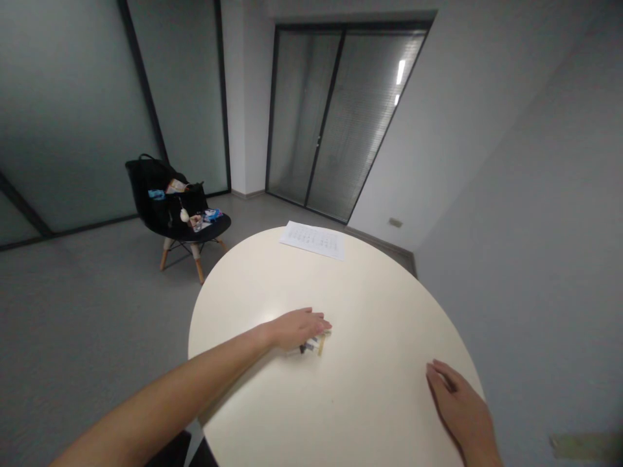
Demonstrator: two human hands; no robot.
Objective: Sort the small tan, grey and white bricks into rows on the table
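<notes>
My left hand (298, 327) reaches across to the middle of the round white table (379, 311). It lies palm down with its fingers stretched out, covering part of a small flat item (314, 345) with pale, dark and yellowish patches. Its kind cannot be made out, since the hand hides most of it. By the table's right edge rests my right hand (460, 405), loosely bent, with a gap between thumb and forefinger and nothing visible in it.
A printed sheet of paper (314, 240) lies at the table's far edge. To the left stands a black chair (146, 194) with wooden legs, holding a black bag and several small packets. A wall (525, 259) runs close along the right side.
</notes>
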